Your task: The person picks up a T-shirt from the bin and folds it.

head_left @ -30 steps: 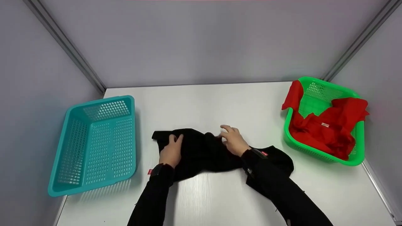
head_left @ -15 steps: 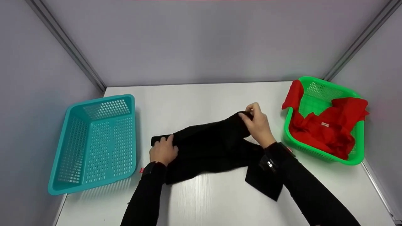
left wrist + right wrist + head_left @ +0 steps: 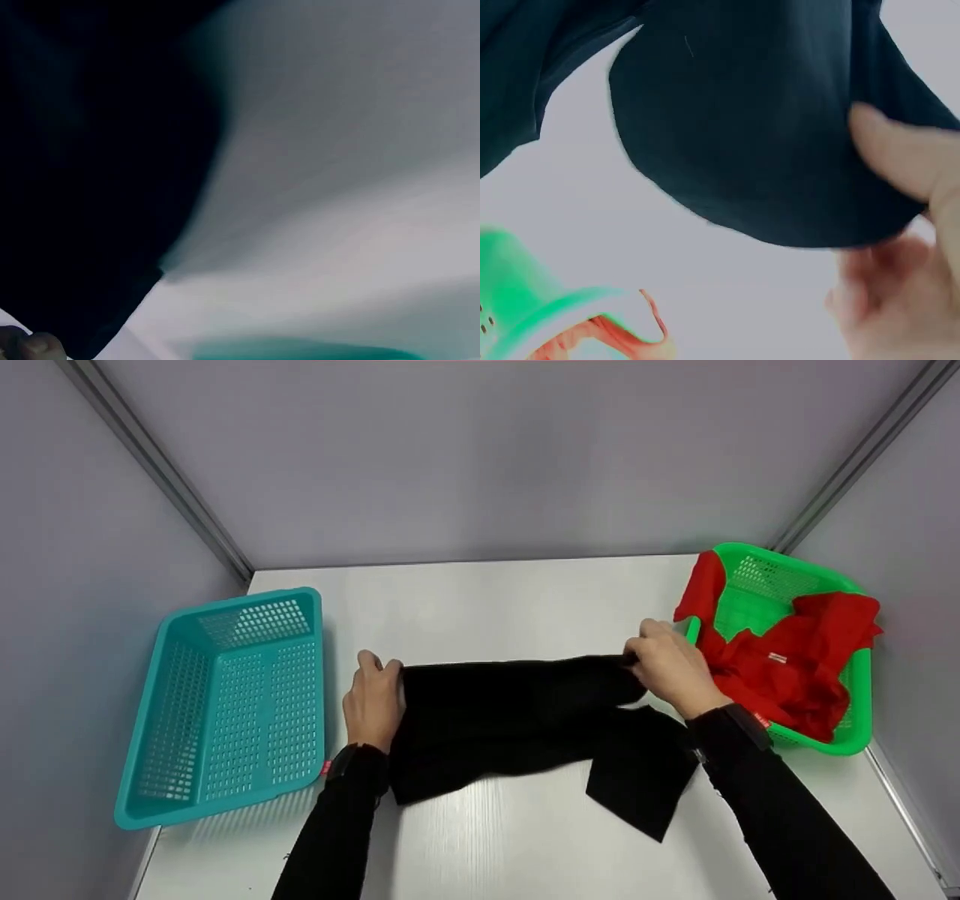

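With twelve o'clock at the grey wall panel [image 3: 480, 465], the length of thin, matte black cloth [image 3: 510, 720] lies at the dial's centre, on the smooth white tabletop [image 3: 480, 600]. The person's left hand [image 3: 373, 701] is at the cloth's ten o'clock corner, fingers bent and pinching it. The right hand [image 3: 671, 667] has the two o'clock end, thumb on the near face and blurred fingertips beneath the edge, nearly closed on the fabric. I'd guess they grip so far apart to keep that upper edge taut; it does run almost straight between them. The slack lower part sags in a wavy hem, and a square-ended flap juts towards four o'clock; seen from the right wrist, the held end curves round.

At nine o'clock sits a rectangular teal basket of perforated plastic [image 3: 318, 675], probably set aside to leave the middle for the cloth. At two o'clock a bright green plastic basket [image 3: 861, 705] holds a crumpled red garment [image 3: 780, 682], softly creased, one end draped over the rim.
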Tool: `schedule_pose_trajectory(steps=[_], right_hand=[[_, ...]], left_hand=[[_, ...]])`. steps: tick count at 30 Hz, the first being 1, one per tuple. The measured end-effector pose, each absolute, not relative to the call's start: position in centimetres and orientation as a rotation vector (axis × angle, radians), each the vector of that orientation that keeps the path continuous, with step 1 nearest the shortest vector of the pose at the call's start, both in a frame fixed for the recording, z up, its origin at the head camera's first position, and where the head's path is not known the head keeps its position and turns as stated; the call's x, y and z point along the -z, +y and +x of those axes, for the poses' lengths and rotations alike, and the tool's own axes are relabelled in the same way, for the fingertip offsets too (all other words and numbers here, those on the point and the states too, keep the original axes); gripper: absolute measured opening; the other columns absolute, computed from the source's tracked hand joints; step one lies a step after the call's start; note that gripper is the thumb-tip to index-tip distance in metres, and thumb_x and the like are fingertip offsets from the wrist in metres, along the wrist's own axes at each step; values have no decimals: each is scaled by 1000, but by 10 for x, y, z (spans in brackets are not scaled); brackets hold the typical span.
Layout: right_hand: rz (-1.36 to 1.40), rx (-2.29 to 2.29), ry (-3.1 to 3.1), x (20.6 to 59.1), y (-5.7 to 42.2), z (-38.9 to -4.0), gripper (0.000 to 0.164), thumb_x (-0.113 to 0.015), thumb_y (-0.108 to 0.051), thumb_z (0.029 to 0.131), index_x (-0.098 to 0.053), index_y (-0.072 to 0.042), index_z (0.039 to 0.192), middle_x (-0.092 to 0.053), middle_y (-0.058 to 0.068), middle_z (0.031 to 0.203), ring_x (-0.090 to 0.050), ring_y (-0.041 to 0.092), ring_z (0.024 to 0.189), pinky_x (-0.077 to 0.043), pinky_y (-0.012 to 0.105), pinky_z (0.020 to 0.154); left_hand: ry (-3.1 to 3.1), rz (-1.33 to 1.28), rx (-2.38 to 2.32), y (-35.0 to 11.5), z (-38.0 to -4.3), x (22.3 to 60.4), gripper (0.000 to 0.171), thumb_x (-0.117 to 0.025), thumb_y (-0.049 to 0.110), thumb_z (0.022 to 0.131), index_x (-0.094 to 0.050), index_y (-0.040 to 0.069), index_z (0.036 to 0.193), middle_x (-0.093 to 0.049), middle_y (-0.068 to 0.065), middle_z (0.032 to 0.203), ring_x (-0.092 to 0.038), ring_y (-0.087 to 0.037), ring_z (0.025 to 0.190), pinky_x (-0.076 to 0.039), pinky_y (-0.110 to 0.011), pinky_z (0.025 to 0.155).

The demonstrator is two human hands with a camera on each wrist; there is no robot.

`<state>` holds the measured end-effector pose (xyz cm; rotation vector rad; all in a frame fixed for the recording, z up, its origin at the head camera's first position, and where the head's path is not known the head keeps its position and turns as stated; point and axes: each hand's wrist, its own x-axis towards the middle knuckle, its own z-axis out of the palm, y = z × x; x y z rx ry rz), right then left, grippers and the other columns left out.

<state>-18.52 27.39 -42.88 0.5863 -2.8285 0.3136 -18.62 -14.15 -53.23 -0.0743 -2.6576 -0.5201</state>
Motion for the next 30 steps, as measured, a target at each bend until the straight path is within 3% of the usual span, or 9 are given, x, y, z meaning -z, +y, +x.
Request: schedule_pose_trajectory(steps=[7,10,16,19,21,23,25,27,30], right_hand=[[43,-704,-2614,407,281,-183,30,-55,3,89,-80,-7,100,-68,12,63,-63,30,51,-51,41,48],[-124,-1319,-2490,396,283,-188,28,-54,0,95,-76,0,112,-64,9,55,-62,20,41,-56,30,50],[-220,-2070,-1947,378,280,-199,21,-60,-6,99,-68,0,118,-60,11,57,-63,24,46,-60,35,58],[-183,-1940,-1951,371,276,-212,17,-59,-8,100,-68,-2,113,-64,11,62,-68,21,54,-58,28,58],[-124,-1734,-2115,368,274,-223,24,-57,-13,102,-66,-6,123,-74,9,87,-73,15,79,-55,21,77],[-27,-1523,-2308,369,273,-234,44,-58,-19,102,-52,-11,145,-65,6,136,-58,12,128,-36,25,111],[124,-1283,-2493,373,273,-242,65,-58,-26,101,-32,-18,161,-27,3,168,-22,18,153,-7,38,124],[287,-1140,-2621,381,273,-245,79,-59,-25,99,-16,-21,165,4,6,173,10,28,157,16,51,121],[426,-918,-2770,401,274,-241,71,-59,-18,98,-28,-11,162,-1,18,171,9,43,155,13,64,119]], left_hand=[[-2487,8,701,-129,-198,489,15,-66,17,100,-76,8,107,-75,-15,86,-70,-37,68,-54,-52,55],[-2483,131,950,-124,-205,469,20,-64,20,102,-77,8,112,-76,-13,81,-70,-31,61,-56,-47,59],[-2384,290,1504,-117,-222,441,24,-61,20,104,-74,7,119,-70,-9,63,-63,-16,43,-55,-29,49],[-2326,268,1660,-116,-233,431,22,-61,18,104,-73,5,118,-73,-13,73,-71,-19,58,-59,-27,59],[-2327,219,1708,-116,-242,425,25,-57,15,106,-68,5,126,-76,-14,98,-75,-21,88,-59,-29,81],[-2392,145,1741,-114,-250,421,41,-54,16,107,-52,11,148,-63,-11,140,-61,-22,128,-48,-34,105],[-2500,46,1730,-112,-253,421,60,-50,16,108,-27,20,163,-27,-7,168,-28,-23,153,-28,-40,122],[-2617,-73,1693,-108,-252,427,73,-47,15,108,-4,27,166,3,-5,173,2,-26,158,-9,-44,127],[-2769,-222,1485,-102,-244,446,70,-49,12,107,-12,21,166,6,-11,172,9,-37,156,-5,-53,126]])
